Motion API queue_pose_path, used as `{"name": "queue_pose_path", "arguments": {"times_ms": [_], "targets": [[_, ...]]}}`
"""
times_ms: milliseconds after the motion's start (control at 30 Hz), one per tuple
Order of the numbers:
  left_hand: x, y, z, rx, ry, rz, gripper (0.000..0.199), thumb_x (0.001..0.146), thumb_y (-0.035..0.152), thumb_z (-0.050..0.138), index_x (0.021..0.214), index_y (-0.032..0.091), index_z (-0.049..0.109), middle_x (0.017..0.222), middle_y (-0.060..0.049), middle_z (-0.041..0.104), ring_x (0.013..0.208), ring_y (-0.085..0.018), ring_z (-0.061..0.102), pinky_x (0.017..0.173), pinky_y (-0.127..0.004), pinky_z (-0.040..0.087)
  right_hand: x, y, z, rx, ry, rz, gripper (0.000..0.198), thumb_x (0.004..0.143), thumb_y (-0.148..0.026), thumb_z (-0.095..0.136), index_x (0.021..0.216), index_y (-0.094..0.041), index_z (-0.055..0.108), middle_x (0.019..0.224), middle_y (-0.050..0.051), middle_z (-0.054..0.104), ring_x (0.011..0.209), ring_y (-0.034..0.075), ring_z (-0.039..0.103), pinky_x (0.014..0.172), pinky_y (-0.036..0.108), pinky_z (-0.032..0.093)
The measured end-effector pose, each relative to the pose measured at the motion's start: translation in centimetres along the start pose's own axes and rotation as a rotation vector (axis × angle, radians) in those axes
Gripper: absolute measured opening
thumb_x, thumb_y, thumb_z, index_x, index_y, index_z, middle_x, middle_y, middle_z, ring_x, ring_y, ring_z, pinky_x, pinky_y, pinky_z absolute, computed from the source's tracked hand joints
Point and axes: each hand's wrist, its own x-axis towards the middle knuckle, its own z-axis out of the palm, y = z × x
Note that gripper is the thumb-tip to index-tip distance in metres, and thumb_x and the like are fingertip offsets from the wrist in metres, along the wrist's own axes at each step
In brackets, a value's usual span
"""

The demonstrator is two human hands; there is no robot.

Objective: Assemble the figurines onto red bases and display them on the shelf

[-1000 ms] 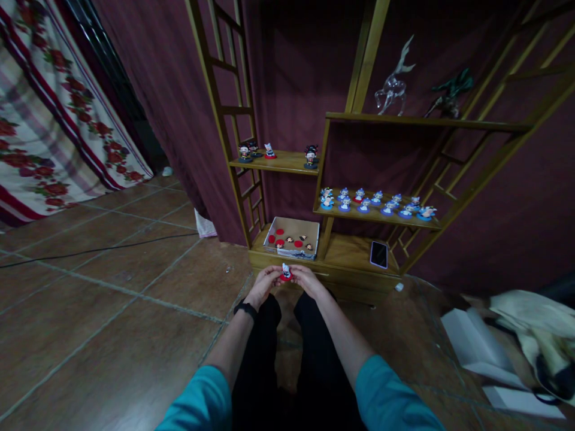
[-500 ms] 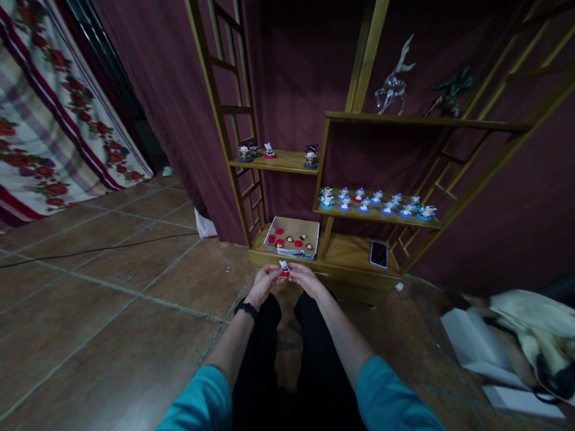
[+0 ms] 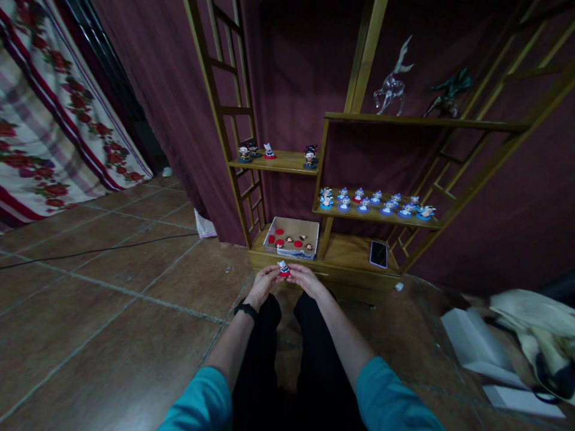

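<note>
Between my hands is a small white figurine point(image 3: 283, 269) on a red round base, held upright. My left hand point(image 3: 265, 284) pinches it from the left, and my right hand point(image 3: 306, 279) grips its right side. Just beyond my fingers, a shallow cardboard box point(image 3: 294, 225) sits on the lowest shelf, holding several red discs point(image 3: 298, 243) and small dark-haired figure pieces point(image 3: 309, 246). A similar white figurine with a red base point(image 3: 268, 151) stands on the upper left shelf, among dark-haired figurines point(image 3: 309, 157).
Several blue-and-white figurines point(image 3: 364, 205) fill the middle right shelf point(image 3: 381, 218). A phone point(image 3: 378, 254) lies on the lowest shelf. A clear deer ornament point(image 3: 392, 90) and a dark green ornament point(image 3: 451, 93) stand on the top shelf. White boxes point(image 3: 480, 344) and a pale bag point(image 3: 539, 323) lie on the floor at right.
The figurine has turned and shifted very slightly left between my fingers. Both hands stay in nearly the same place.
</note>
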Motion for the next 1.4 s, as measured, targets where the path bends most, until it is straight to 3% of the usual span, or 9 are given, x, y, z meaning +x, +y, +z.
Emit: {"name": "queue_pose_path", "arguments": {"times_ms": [200,533,867,1400], "targets": [[0.0,0.2,0.1,-0.020,-0.024,-0.027,0.024,0.065,0.013,0.068,0.088,0.010,0.063,0.085,-0.010,0.068,0.072,-0.015,0.064,0.071,-0.026,0.050,-0.3,-0.4,0.3,-0.018,-0.028,0.003,0.043,0.056,-0.028,0.074,0.097,-0.019,0.063,0.098,0.007,0.065,0.087,0.018,0.060,0.078,0.032,0.045],[-0.1,-0.3,-0.1,0.013,-0.142,0.019,0.036,0.061,0.015,0.072,0.096,0.011,0.062,0.095,-0.010,0.067,0.081,-0.014,0.062,0.079,-0.026,0.046,0.0,-0.1,0.3,-0.007,0.000,-0.003,0.033,0.060,-0.028,0.072,0.091,-0.019,0.064,0.089,0.004,0.065,0.074,0.012,0.059,0.076,0.029,0.044],[-0.2,-0.4,-0.1,0.009,-0.114,0.034,0.035,0.057,0.018,0.075,0.089,0.011,0.063,0.085,-0.008,0.068,0.075,-0.013,0.062,0.076,-0.026,0.045,0.1,0.2,0.1,-0.019,0.017,0.016,0.030,0.062,-0.034,0.071,0.085,-0.018,0.064,0.077,0.002,0.062,0.069,0.010,0.056,0.074,0.029,0.045],[0.2,-0.8,-0.2,0.069,-0.072,0.097,0.040,0.052,0.019,0.077,0.089,0.014,0.063,0.083,-0.005,0.068,0.071,-0.013,0.060,0.074,-0.028,0.043,-0.1,0.2,0.2,-0.051,-0.046,-0.027,0.043,0.057,-0.023,0.072,0.098,-0.023,0.061,0.105,0.004,0.062,0.093,0.017,0.057,0.081,0.032,0.043]]}}
